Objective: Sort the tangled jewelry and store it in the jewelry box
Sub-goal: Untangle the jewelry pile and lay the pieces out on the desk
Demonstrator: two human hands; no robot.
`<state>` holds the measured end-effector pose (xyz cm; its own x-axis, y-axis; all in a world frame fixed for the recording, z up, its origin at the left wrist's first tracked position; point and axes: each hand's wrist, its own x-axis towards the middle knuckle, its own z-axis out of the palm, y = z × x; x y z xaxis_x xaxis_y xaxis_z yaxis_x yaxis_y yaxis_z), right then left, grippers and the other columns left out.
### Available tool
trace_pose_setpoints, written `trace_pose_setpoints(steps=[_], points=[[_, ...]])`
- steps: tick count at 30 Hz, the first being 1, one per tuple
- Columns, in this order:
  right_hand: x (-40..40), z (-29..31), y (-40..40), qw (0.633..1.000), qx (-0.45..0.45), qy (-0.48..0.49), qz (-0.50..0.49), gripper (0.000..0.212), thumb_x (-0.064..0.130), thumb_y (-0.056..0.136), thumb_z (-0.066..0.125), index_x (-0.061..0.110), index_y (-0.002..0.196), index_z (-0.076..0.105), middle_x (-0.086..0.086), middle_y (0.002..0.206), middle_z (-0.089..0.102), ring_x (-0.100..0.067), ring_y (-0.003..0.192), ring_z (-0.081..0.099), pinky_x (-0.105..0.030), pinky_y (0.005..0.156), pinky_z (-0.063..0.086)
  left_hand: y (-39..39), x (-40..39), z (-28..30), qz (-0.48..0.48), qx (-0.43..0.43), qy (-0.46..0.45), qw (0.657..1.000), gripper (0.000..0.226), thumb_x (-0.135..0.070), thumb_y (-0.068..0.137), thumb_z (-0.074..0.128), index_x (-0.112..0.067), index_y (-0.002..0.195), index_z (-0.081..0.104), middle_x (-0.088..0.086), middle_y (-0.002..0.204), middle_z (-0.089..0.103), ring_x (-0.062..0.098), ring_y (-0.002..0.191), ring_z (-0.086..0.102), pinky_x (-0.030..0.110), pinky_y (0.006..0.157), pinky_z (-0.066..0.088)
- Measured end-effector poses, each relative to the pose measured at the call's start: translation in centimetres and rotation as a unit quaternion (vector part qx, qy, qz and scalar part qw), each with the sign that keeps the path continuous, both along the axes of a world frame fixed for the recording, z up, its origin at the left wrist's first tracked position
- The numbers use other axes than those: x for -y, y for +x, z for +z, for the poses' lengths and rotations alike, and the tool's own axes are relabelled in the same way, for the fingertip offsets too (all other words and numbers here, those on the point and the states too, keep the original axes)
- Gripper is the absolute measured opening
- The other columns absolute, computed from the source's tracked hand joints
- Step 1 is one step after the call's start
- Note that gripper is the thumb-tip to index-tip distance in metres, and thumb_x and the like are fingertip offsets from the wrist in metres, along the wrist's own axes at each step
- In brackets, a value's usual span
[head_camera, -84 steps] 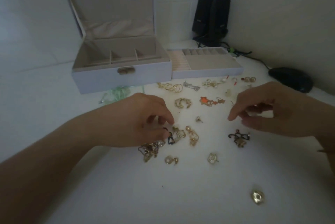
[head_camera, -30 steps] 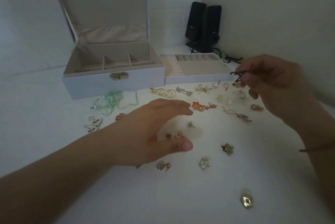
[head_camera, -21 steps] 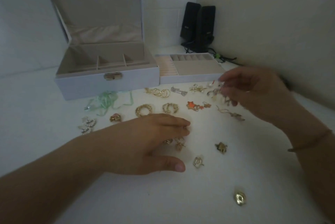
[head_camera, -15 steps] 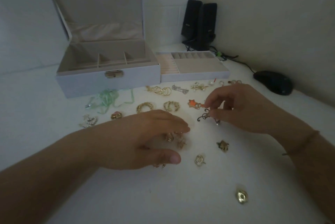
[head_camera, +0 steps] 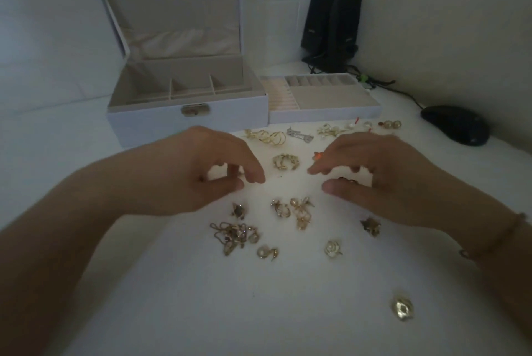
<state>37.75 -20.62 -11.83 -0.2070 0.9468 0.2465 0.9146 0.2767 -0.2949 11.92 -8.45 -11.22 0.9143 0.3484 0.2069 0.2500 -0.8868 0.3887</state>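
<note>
Hovering over the middle of the desk, both hands are palm down among scattered jewelry. Left hand: fingers loosely curled, thumb and forefinger near each other; cannot tell whether they pinch anything. Right hand: fingers curled over a small dark piece touching the thumb; grip unclear. Tangled gold cluster lies toward the near edge, below the left hand. Jewelry box stands open at the far edge, its tray just beside it on the right.
</note>
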Motion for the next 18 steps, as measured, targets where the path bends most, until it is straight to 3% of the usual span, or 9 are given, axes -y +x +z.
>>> trace_pose_setpoints(steps=[1, 3, 8, 12, 16, 18], points=[[0.0, -0.2, -0.6, 1.000, 0.017, 0.002, 0.019, 0.029, 0.054, 0.084, 0.049, 0.044, 0.106, 0.065, 0.027, 0.101, 0.060, 0.005, 0.094, 0.053, -0.016, 0.076, 0.044, -0.2, -0.1, 0.1, 0.003, 0.001, -0.006, 1.000, 0.022, -0.020, 0.090, 0.066, -0.035, 0.105, 0.070, -0.018, 0.101, 0.068, 0.006, 0.091, 0.065, 0.034, 0.072, 0.055], [-0.2, -0.6, -1.3, 0.998, 0.057, 0.008, 0.040, 0.032, 0.056, 0.085, 0.045, 0.043, 0.104, 0.067, 0.026, 0.101, 0.059, 0.004, 0.094, 0.051, -0.019, 0.076, 0.046, -0.1, -0.1, 0.0, -0.004, -0.007, -0.013, 1.000, 0.021, -0.020, 0.089, 0.067, -0.035, 0.103, 0.070, -0.018, 0.100, 0.068, 0.007, 0.089, 0.065, 0.035, 0.072, 0.055], [-0.5, -1.1, -1.3, 0.994, 0.090, -0.010, 0.065, 0.029, 0.055, 0.087, 0.043, 0.042, 0.096, 0.068, 0.024, 0.093, 0.063, 0.000, 0.088, 0.053, -0.028, 0.067, 0.051, 0.3, 0.0, -0.6, -0.019, -0.052, -0.005, 0.998, 0.026, -0.016, 0.091, 0.066, -0.033, 0.110, 0.068, -0.018, 0.098, 0.067, 0.003, 0.088, 0.064, 0.010, 0.076, 0.046], [-0.2, -0.6, -0.7, 0.997, 0.061, 0.000, 0.043, 0.023, 0.052, 0.083, 0.051, 0.042, 0.095, 0.067, 0.026, 0.087, 0.062, 0.001, 0.084, 0.054, -0.031, 0.069, 0.052, -0.7, -0.7, 0.1, -0.007, -0.034, -0.016, 0.999, 0.022, -0.023, 0.087, 0.070, -0.035, 0.106, 0.069, -0.018, 0.096, 0.067, 0.009, 0.086, 0.064, 0.027, 0.070, 0.053], [0.2, -0.2, 0.3, 0.999, -0.004, 0.005, 0.034, 0.014, 0.045, 0.082, 0.056, 0.045, 0.094, 0.063, 0.024, 0.085, 0.059, -0.001, 0.081, 0.056, -0.024, 0.066, 0.045, -0.4, -0.1, 0.1, -0.039, -0.061, -0.051, 0.996, 0.019, -0.036, 0.086, 0.071, -0.035, 0.106, 0.068, -0.017, 0.097, 0.067, 0.011, 0.087, 0.064, 0.021, 0.067, 0.050], [0.4, -0.1, 0.5, 0.998, -0.001, -0.002, 0.062, 0.012, 0.042, 0.085, 0.056, 0.045, 0.095, 0.062, 0.026, 0.089, 0.061, -0.001, 0.087, 0.058, -0.023, 0.072, 0.046, -0.3, 0.0, -0.1, -0.045, -0.077, -0.042, 0.995, 0.022, -0.042, 0.086, 0.068, -0.037, 0.107, 0.067, -0.018, 0.098, 0.066, 0.010, 0.088, 0.064, 0.026, 0.069, 0.051]])
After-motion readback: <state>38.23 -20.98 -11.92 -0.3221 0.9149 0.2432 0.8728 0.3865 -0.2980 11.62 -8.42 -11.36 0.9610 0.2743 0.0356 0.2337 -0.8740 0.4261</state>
